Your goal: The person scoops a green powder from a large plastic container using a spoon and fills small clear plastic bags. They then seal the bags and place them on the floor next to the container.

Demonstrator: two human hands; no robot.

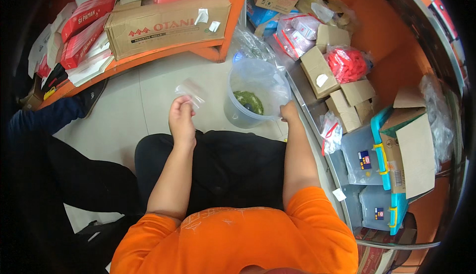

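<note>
Pinched between the thumb and fingers of my left hand [182,119] is a small clear plastic bag [192,91]; I make out nothing inside it. My right hand [289,111] grips the right rim of a translucent plastic bucket [238,84] that stands on the floor in front of my knees. Dry green flakes [256,101] lie at the bottom of the bucket. A small dark round object [248,106] shows among them; its kind is unclear. The left hand is apart from the bucket, to its left.
An orange shelf [148,60] at upper left bears a cardboard carton [167,25] and red boxes [83,19]. Shelving at right holds small cardboard boxes [319,73], a bag of red items [347,64] and clear bins with turquoise lids [362,157]. Another person's leg [48,114] extends in from the left.
</note>
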